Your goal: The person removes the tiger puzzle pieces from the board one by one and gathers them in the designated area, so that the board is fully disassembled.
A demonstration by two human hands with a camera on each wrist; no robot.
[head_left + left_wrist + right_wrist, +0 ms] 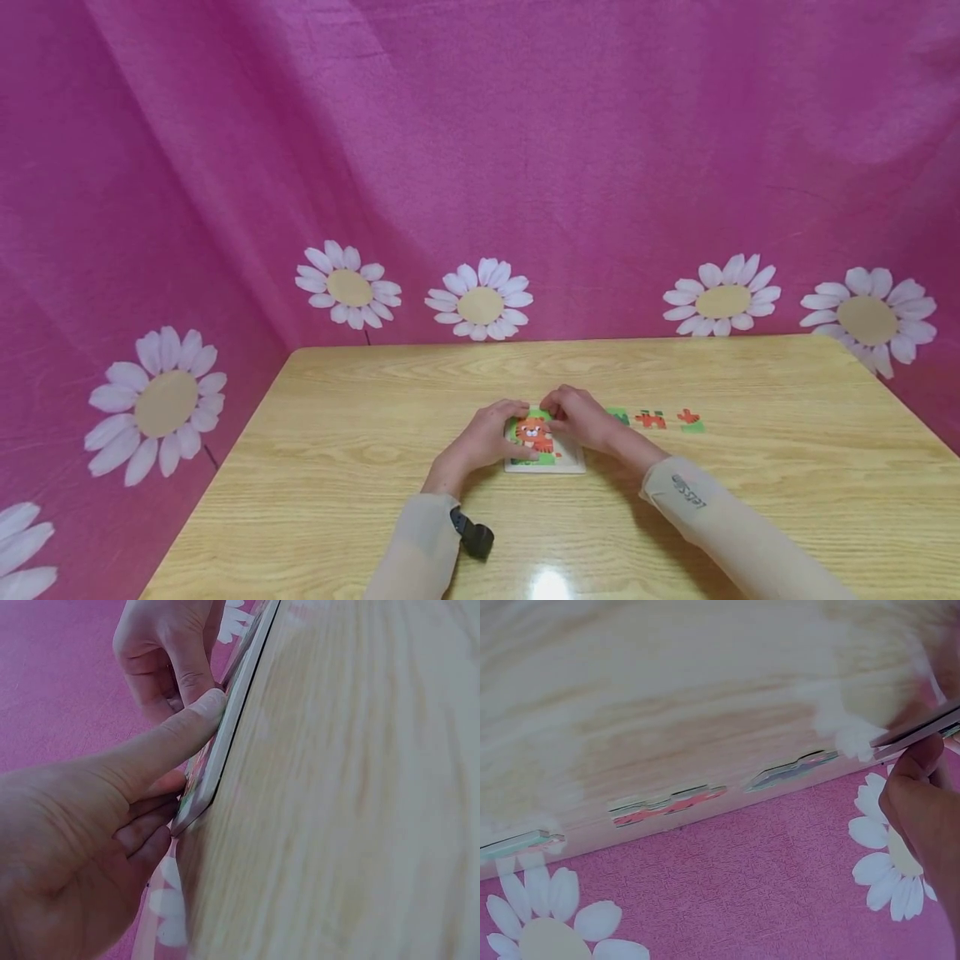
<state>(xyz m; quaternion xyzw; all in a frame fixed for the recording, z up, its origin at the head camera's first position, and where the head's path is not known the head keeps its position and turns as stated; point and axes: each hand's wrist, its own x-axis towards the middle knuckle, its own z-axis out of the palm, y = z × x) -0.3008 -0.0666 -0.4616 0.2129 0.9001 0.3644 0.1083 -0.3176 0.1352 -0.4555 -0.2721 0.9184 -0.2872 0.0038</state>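
A shallow white-edged puzzle tray (pixel 572 463) lies on the table, with an orange tiger picture (pixel 534 433) on green in it. My left hand (pixel 483 435) holds the tray at its left side; in the left wrist view the thumb (pixel 169 746) lies across the near edge and the other fingers curl at the corner. Over the tray's upper right part, my right hand (pixel 585 417) has thumb and fingers together, pinching a puzzle piece mostly hidden by the fingertips. Along the tray's right side a strip of pale base shows.
Right of the tray, loose puzzle pieces lie in a row: a green one (pixel 619 415) partly behind the right hand, an orange-and-black one (pixel 650 419) and an orange-and-green one (pixel 691 420). A pink curtain with daisies (pixel 480 305) hangs behind the wooden table (pixel 360 475).
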